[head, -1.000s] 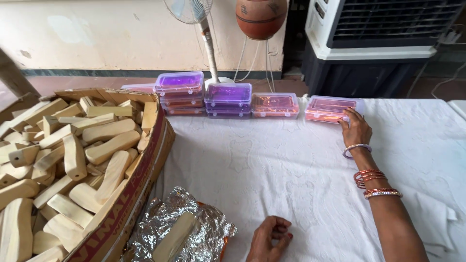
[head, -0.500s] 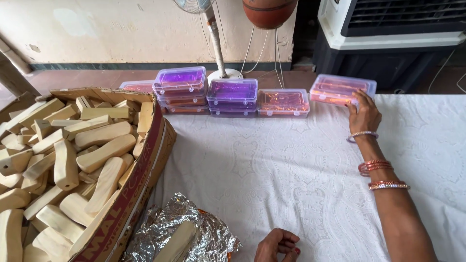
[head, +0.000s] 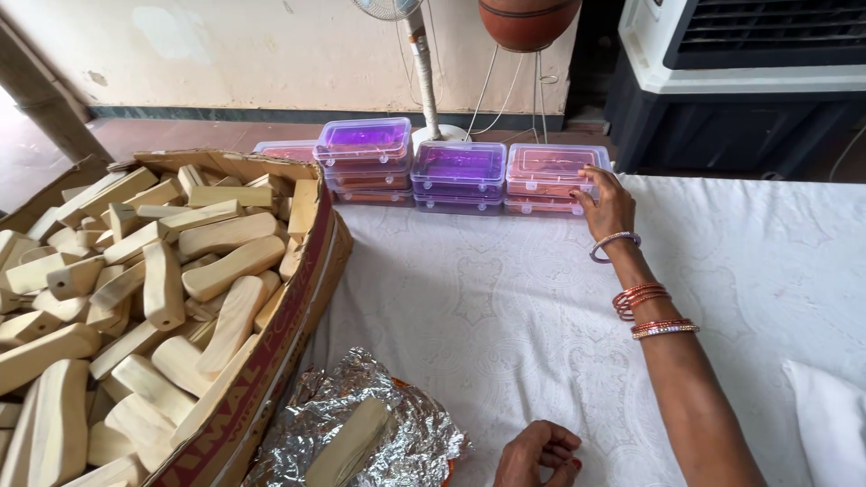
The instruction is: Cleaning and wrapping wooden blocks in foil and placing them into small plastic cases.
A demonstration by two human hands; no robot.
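Since half a second ago my right hand [head: 606,203] has slid the clear pink-tinted plastic box [head: 552,169] leftward along the far edge of the table, so it now sits on a stack just beside the clear purple-lidded plastic box [head: 459,169], no longer out alone on the right. That hand rests against the pink box's right end, fingers spread and touching its side and lid edge; I cannot tell whether it truly grips the box or only pushes it. Metal and red bangles [head: 642,299] ring the wrist and forearm.

My left hand [head: 538,454] lies at the near edge on the white patterned tablecloth [head: 505,307], fingers curled loosely inward, holding nothing I can see.

Left of it, a crumpled sheet of silver foil [head: 361,433] carries one pale wooden block [head: 347,446]. Further left stands an open brown cardboard carton [head: 271,352] heaped with similar pale wooden blocks [head: 162,280]. Another stack of clear purple boxes [head: 363,153] stands near the carton's far corner, just left of the purple-lidded one.
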